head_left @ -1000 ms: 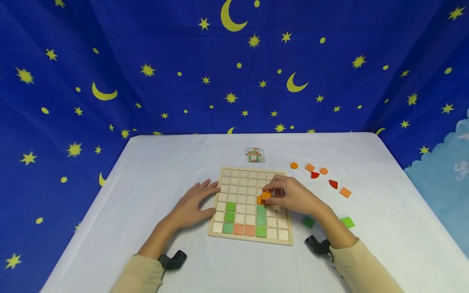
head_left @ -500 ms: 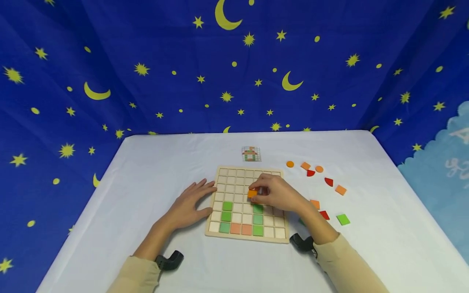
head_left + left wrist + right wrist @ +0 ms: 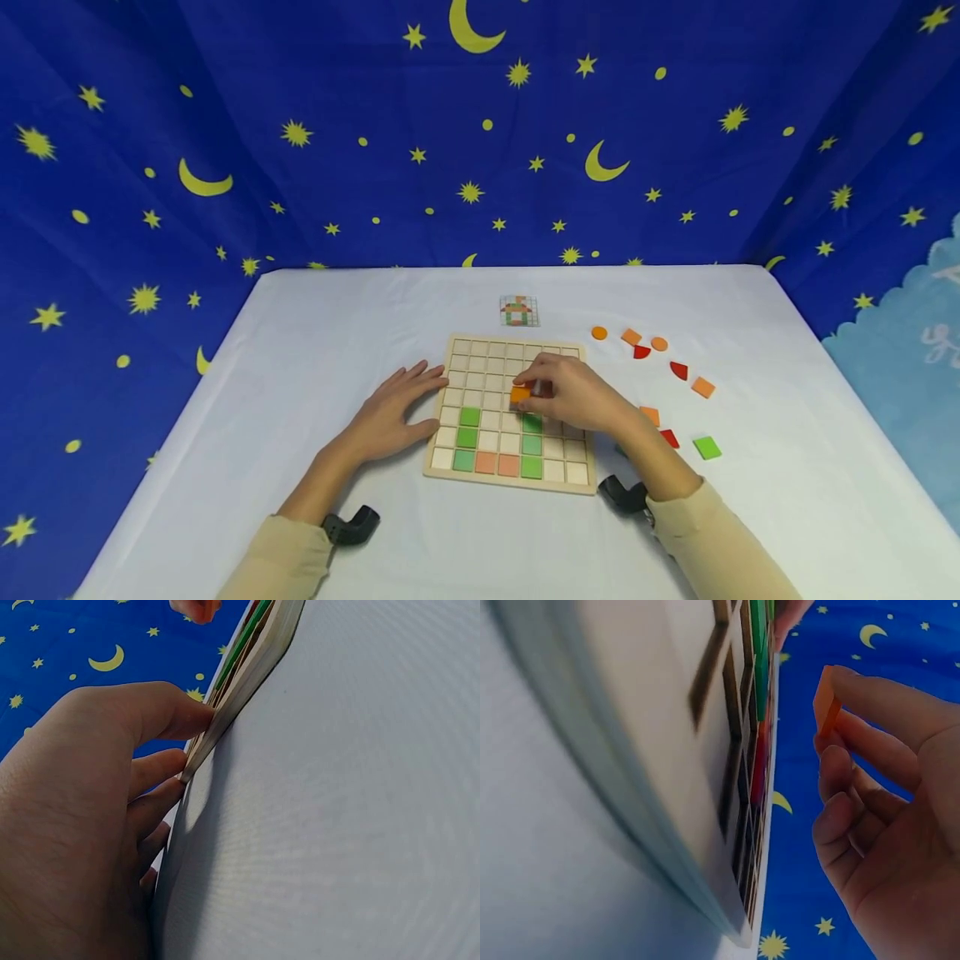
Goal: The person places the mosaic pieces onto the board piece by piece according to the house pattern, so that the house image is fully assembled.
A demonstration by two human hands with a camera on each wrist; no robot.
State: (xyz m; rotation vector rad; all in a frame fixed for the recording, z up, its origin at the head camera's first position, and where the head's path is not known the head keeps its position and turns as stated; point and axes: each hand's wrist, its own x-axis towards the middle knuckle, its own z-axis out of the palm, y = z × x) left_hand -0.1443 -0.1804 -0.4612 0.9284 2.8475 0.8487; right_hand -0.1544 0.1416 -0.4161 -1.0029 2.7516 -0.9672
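Note:
My right hand (image 3: 573,393) pinches an orange square tile (image 3: 520,393) between thumb and fingertips, above the middle of the wooden grid board (image 3: 510,483). In the right wrist view the pinched tile (image 3: 824,701) is tilted on edge and stands apart from the board. Green tiles (image 3: 467,437) fill cells in a left column and a right one, with salmon tiles (image 3: 486,462) between them at the bottom. A red piece (image 3: 760,769) also sits in the board. My left hand (image 3: 395,417) has its fingers extended, thumb and fingertips touching the board's left edge.
A small patterned card (image 3: 519,311) lies behind the board. To the right are scattered loose pieces: an orange disc (image 3: 599,333), red quarter-circles (image 3: 678,371), orange squares (image 3: 703,387) and a green square (image 3: 707,447). A starry blue curtain (image 3: 375,100) encloses the white table (image 3: 322,325).
My right hand has carried the orange tile a little to the left over the board. Loose orange and red pieces formerly hidden by the right forearm now show. My left hand stays at the edge.

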